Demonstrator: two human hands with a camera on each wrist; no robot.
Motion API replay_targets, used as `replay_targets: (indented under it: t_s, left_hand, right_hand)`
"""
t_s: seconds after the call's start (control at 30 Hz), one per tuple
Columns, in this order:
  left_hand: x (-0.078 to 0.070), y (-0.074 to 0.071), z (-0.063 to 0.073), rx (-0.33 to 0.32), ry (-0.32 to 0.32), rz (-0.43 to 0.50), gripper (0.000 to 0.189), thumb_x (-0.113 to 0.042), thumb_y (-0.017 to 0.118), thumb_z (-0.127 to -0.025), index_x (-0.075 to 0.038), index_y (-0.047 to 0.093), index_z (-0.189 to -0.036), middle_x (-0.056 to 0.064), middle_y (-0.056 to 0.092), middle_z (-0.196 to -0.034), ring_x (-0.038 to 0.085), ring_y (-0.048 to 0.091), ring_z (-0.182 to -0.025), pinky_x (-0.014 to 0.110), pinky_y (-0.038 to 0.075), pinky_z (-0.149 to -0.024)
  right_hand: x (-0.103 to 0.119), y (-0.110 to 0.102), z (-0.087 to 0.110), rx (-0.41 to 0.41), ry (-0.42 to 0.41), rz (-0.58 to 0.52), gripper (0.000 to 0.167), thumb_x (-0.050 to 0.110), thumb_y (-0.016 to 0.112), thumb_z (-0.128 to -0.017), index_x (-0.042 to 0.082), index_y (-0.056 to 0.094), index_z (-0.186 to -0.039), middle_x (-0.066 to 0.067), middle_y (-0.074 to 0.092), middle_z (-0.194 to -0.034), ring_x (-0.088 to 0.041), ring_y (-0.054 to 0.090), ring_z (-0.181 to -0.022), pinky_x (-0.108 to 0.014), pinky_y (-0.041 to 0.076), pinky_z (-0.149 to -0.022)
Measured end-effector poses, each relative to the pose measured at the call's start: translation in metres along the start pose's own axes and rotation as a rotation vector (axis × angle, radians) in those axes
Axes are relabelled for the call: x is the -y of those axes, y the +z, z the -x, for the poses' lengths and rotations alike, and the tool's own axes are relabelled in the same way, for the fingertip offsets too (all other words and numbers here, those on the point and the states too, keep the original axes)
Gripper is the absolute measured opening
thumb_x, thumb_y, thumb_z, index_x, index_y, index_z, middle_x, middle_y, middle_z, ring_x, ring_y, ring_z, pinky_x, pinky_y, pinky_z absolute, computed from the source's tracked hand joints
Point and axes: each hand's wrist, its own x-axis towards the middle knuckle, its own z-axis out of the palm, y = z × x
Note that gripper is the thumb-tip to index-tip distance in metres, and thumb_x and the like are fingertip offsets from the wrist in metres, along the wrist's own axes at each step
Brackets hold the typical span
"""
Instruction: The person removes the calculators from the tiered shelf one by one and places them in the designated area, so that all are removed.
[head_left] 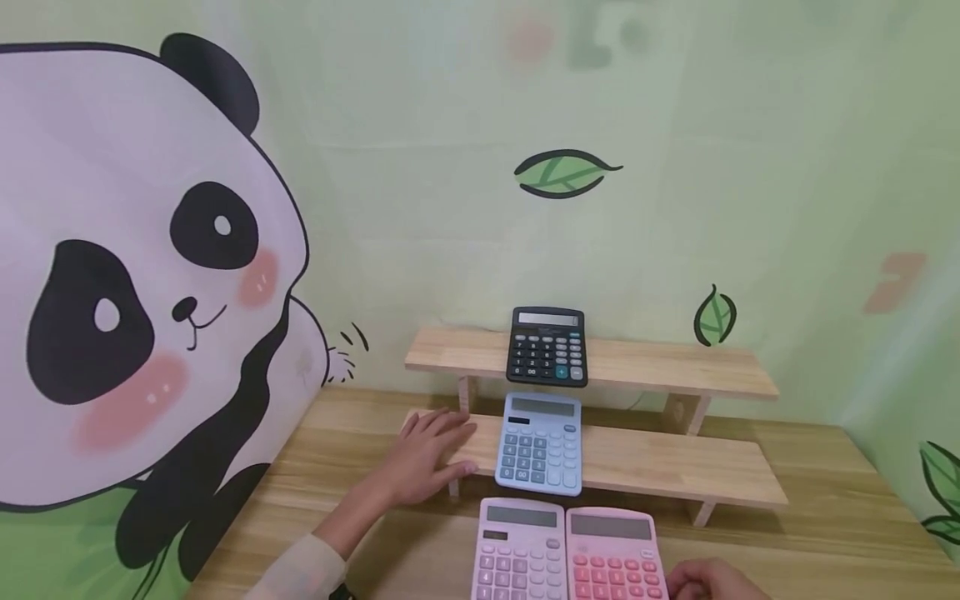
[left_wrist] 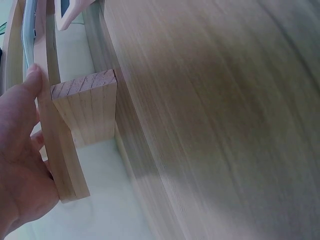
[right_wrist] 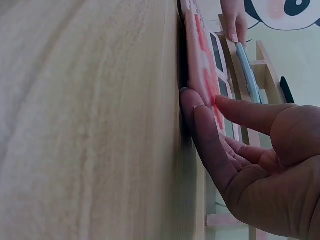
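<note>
My left hand (head_left: 420,458) rests on the left end of the lower wooden shelf (head_left: 675,465), fingers spread over its top and thumb near the front edge. Just right of the thumb a light blue calculator (head_left: 538,443) leans on that shelf. At the bottom of the head view, my right hand (head_left: 708,579) is at the right edge of a pink calculator (head_left: 613,546). The right wrist view shows thumb and fingers pinching that edge close to the tabletop (right_wrist: 100,125). A lilac calculator (head_left: 522,554) lies right beside the pink one, on its left.
Behind, a black calculator (head_left: 547,346) leans on the upper wooden shelf (head_left: 667,364). Short wooden legs (left_wrist: 87,107) carry the shelves on the wood-grain table (head_left: 810,467). A green backdrop with a panda picture (head_left: 150,125) rises behind and to the left.
</note>
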Motion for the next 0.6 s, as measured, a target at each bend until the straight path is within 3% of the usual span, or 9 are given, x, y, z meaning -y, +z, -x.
replay_targets:
  t_s: [0.13,0.2,0.33,0.47,0.6]
  left_hand:
    - [-0.001,0.000,-0.001,-0.004,-0.003,0.003,0.068,-0.061,0.055,-0.104,-0.019,0.053,-0.158,0.007,0.045,-0.164,0.041,0.035,-0.153,0.072,0.016,-0.124]
    - [-0.001,0.000,-0.001,-0.007,-0.001,0.005,0.068,-0.061,0.056,-0.104,-0.019,0.053,-0.157,0.008,0.046,-0.164,0.041,0.035,-0.153,0.072,0.016,-0.124]
    - [-0.001,0.000,-0.001,-0.005,-0.002,0.009,0.068,-0.061,0.056,-0.104,-0.019,0.053,-0.157,0.008,0.046,-0.164,0.042,0.034,-0.153,0.072,0.016,-0.123]
    - [-0.001,0.000,0.000,-0.001,-0.005,0.019,0.068,-0.062,0.056,-0.104,-0.019,0.053,-0.157,0.008,0.045,-0.165,0.043,0.033,-0.154,0.074,0.015,-0.123]
    - [-0.001,-0.001,-0.001,-0.001,-0.002,0.024,0.068,-0.062,0.055,-0.104,-0.019,0.053,-0.157,0.008,0.045,-0.165,0.044,0.033,-0.154,0.073,0.015,-0.123]
  right_hand:
    - [-0.028,-0.008,-0.004,-0.038,0.048,0.040,0.009,0.013,0.074,-0.096,0.006,0.074,-0.101,0.005,0.074,-0.083,-0.005,0.067,-0.076,-0.021,0.053,-0.069]
    - [-0.023,-0.009,-0.005,-0.075,0.124,0.069,0.012,0.022,0.075,-0.098,0.010,0.075,-0.101,0.005,0.074,-0.084,-0.006,0.068,-0.077,-0.021,0.053,-0.068]
    - [0.033,-0.004,0.000,-0.182,0.206,0.124,0.021,0.026,0.073,-0.101,0.005,0.074,-0.105,-0.001,0.073,-0.090,-0.016,0.067,-0.082,-0.027,0.055,-0.068]
    - [0.089,-0.002,0.002,-0.248,0.164,0.146,0.027,0.019,0.069,-0.104,-0.006,0.070,-0.117,-0.006,0.072,-0.101,-0.022,0.065,-0.091,-0.027,0.056,-0.073]
    - [0.115,0.000,-0.007,-0.336,0.141,0.140,0.035,0.022,0.069,-0.104,-0.006,0.068,-0.124,-0.009,0.073,-0.110,-0.024,0.066,-0.099,-0.030,0.059,-0.080]
